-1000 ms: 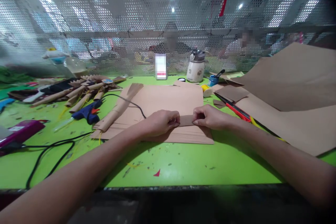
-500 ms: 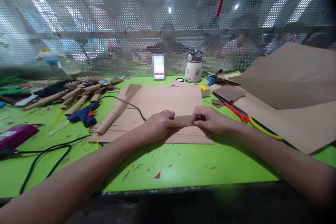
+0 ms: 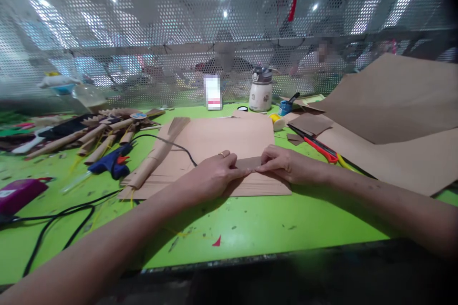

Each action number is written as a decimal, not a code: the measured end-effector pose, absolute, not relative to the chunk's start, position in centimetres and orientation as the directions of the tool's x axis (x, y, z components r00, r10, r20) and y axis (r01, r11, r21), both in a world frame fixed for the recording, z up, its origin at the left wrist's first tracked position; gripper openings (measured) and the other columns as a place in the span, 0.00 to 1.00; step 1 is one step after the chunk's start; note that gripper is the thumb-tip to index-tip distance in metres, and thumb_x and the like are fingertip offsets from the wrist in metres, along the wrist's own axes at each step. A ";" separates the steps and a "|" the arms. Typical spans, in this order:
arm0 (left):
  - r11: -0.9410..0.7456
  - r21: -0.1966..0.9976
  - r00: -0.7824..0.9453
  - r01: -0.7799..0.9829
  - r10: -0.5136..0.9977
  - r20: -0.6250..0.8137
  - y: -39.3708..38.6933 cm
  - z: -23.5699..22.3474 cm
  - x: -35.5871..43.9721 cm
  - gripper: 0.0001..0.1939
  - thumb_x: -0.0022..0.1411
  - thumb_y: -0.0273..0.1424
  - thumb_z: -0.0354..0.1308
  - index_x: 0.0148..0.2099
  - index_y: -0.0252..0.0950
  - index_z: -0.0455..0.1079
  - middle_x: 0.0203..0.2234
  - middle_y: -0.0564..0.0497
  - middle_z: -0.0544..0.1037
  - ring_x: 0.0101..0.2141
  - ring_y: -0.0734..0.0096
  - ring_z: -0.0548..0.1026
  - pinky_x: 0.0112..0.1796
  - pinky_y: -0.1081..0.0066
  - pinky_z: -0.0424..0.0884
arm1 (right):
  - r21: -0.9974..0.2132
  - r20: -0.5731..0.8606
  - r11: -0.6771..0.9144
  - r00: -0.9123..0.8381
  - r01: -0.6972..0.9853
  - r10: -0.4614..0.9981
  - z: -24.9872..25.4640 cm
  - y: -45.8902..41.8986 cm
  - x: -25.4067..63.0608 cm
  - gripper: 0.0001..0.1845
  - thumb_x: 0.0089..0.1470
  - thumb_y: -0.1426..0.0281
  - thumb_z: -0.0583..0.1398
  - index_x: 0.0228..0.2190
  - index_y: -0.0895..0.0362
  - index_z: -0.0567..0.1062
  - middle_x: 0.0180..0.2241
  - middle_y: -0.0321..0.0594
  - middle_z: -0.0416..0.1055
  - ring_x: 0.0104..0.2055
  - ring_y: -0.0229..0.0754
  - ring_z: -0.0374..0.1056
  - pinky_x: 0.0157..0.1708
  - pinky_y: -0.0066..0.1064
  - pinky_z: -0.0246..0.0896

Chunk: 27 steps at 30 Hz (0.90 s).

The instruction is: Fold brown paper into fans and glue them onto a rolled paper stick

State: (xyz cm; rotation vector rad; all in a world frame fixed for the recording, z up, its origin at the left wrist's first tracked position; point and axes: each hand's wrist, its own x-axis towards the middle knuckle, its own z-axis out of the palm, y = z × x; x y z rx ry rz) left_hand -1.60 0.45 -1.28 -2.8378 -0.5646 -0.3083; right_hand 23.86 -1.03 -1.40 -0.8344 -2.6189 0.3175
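Observation:
A small strip of brown paper (image 3: pixel 249 163) lies over a larger tan sheet (image 3: pixel 229 133) on the green table. My left hand (image 3: pixel 218 171), with a ring on one finger, pinches the strip's left part. At its near edge, my right hand (image 3: pixel 277 164) has thumb and fingertips closed on the same strip, close beside the left fingertips. A rolled paper tube (image 3: pixel 150 167) with a fringed end rests on the sheet's left side. The black cord (image 3: pixel 171 142) crosses the sheet and passes behind my left hand.
At left are a blue glue gun (image 3: pixel 111 162), a purple device (image 3: pixel 23 195) and several paper rolls (image 3: pixel 100 147). Red-handled scissors (image 3: pixel 320 148) and big brown sheets (image 3: pixel 397 105) lie right. A bottle (image 3: pixel 261 93), a phone (image 3: pixel 213 93) and a paint jar (image 3: pixel 285 107) stand behind.
My right fingertips have slid left along the strip's near edge, nearly meeting my left fingertips. The whole view has shifted slightly.

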 end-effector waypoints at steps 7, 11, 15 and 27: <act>-0.908 -0.152 0.909 0.389 0.352 0.225 0.4 -0.7 -2.1 0.15 0.67 0.32 0.45 0.49 0.41 0.71 0.28 0.47 0.66 0.29 0.68 0.64 0.28 0.71 0.59 | -0.304 0.391 0.784 -0.680 0.541 0.621 -2.4 -2.5 24.0 0.13 0.61 0.71 0.53 0.43 0.57 0.77 0.35 0.45 0.67 0.38 0.42 0.62 0.35 0.33 0.62; -0.907 -0.166 0.913 0.386 0.350 0.210 0.5 -0.3 -2.3 0.14 0.65 0.31 0.47 0.47 0.41 0.72 0.29 0.47 0.67 0.29 0.68 0.64 0.26 0.71 0.58 | -0.236 0.396 0.785 -0.681 0.572 0.616 -2.8 -3.1 24.0 0.13 0.62 0.73 0.52 0.42 0.59 0.76 0.36 0.46 0.67 0.40 0.44 0.61 0.35 0.35 0.62; -0.926 -0.121 0.922 0.359 0.331 0.202 0.5 0.0 -2.2 0.14 0.66 0.31 0.47 0.46 0.39 0.73 0.28 0.46 0.67 0.29 0.68 0.64 0.27 0.71 0.58 | -0.135 0.397 0.793 -0.701 0.594 0.593 -2.6 -3.3 23.6 0.14 0.62 0.73 0.51 0.40 0.60 0.76 0.35 0.48 0.68 0.40 0.46 0.59 0.36 0.37 0.61; -0.926 0.044 0.901 0.375 0.376 0.216 0.4 1.1 -3.0 0.13 0.66 0.30 0.48 0.43 0.39 0.75 0.32 0.47 0.70 0.31 0.73 0.67 0.31 0.73 0.63 | -0.028 0.384 0.746 -0.682 0.665 0.623 -2.6 -3.9 23.2 0.14 0.63 0.72 0.50 0.38 0.61 0.76 0.34 0.47 0.67 0.41 0.46 0.58 0.37 0.36 0.59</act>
